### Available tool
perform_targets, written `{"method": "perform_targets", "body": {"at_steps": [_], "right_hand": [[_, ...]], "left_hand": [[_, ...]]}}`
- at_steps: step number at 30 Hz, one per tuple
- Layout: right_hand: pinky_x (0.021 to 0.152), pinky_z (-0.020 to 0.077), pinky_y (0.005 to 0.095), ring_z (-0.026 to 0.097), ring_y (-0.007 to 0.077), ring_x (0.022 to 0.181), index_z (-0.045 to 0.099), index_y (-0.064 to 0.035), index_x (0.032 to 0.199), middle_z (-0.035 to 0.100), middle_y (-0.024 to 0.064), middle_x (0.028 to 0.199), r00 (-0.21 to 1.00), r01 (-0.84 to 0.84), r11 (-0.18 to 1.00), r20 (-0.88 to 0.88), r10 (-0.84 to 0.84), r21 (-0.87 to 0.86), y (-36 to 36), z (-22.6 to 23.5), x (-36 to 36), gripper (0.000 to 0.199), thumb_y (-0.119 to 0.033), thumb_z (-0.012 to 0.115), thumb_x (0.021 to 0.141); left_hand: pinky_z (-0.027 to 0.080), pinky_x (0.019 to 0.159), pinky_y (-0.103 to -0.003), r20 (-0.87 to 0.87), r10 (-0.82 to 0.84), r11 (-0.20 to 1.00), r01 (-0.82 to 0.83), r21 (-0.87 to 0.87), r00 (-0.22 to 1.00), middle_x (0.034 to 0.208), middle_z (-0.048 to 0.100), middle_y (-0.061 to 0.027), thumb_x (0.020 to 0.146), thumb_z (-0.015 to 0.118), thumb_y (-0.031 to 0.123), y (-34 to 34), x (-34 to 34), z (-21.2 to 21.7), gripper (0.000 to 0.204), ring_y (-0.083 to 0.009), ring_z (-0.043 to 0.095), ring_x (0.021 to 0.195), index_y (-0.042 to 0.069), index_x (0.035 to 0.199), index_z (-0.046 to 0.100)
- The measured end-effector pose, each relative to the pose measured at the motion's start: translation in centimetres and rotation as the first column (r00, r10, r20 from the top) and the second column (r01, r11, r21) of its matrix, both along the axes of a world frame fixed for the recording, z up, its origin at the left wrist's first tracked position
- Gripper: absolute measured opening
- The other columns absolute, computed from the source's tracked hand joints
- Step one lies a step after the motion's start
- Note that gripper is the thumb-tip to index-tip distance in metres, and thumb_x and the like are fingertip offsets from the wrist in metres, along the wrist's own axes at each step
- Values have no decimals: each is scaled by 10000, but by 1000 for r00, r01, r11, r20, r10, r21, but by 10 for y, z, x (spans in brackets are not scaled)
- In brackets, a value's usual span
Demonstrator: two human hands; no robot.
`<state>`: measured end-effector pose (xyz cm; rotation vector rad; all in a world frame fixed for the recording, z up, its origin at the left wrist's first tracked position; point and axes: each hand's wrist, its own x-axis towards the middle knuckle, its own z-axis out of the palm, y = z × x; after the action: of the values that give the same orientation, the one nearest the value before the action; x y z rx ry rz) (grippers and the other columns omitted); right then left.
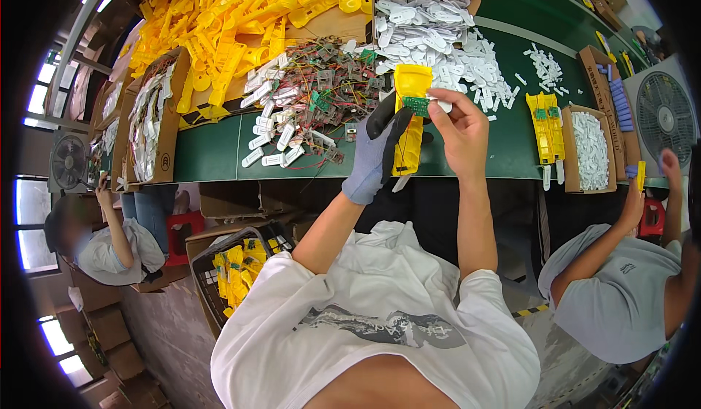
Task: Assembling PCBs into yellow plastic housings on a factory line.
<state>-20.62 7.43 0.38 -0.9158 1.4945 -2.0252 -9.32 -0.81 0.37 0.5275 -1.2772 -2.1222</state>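
Observation:
My left hand (371, 150), in a grey glove with black fingers, holds a long yellow plastic housing (409, 146) upright over the table's front edge. A small green circuit board (416, 107) sits across the housing's middle. A white tab (401, 183) sticks out at the housing's lower end. My bare right hand (466, 130) pinches at the right edge of the board with thumb and forefinger; the fingertips partly hide the contact. Just beyond my left hand lies a heap of wired circuit boards (332, 88) with white plastic pieces (274, 159).
Yellow housings (234, 26) pile up at back left, white covers (423, 33) at back centre. Two yellow housings with boards (545, 128) lie right, beside a carton of white parts (590, 150). A black crate (207, 272) stands lower left. Co-workers sit at both sides.

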Motion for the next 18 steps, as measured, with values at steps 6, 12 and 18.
{"method": "perform_targets", "body": {"at_steps": [6, 12, 18], "right_hand": [[632, 415, 153, 544, 31, 717, 612, 44, 985, 618, 27, 839, 999, 18, 999, 27, -19, 48, 0, 1, 8, 186, -45, 656, 827], [633, 413, 205, 493, 42, 696, 592, 29, 877, 588, 4, 774, 959, 191, 980, -226, -173, 61, -4, -4, 11, 122, -80, 635, 844], [632, 443, 312, 546, 246, 677, 547, 9, 851, 561, 130, 765, 771, 249, 967, -617, -161, 58, -7, -5, 7, 155, -140, 526, 890]], "left_hand": [[442, 598, -222, 71, 27, 995, -21, -93, 997, 849, 586, -12, 905, 557, 218, 4, 5, -6, 269, -53, 547, 703, 28, 1096, 552], [464, 654, -234, 75, 86, 969, -66, -240, 993, 924, 595, -51, 910, 538, 161, 4, 3, -5, 368, -68, 541, 772, -16, 1227, 479], [472, 732, -231, 95, -5, 969, 28, -245, 995, 1021, 575, -50, 916, 531, 160, -9, 9, -8, 430, -78, 538, 844, -2, 1302, 431]]}}
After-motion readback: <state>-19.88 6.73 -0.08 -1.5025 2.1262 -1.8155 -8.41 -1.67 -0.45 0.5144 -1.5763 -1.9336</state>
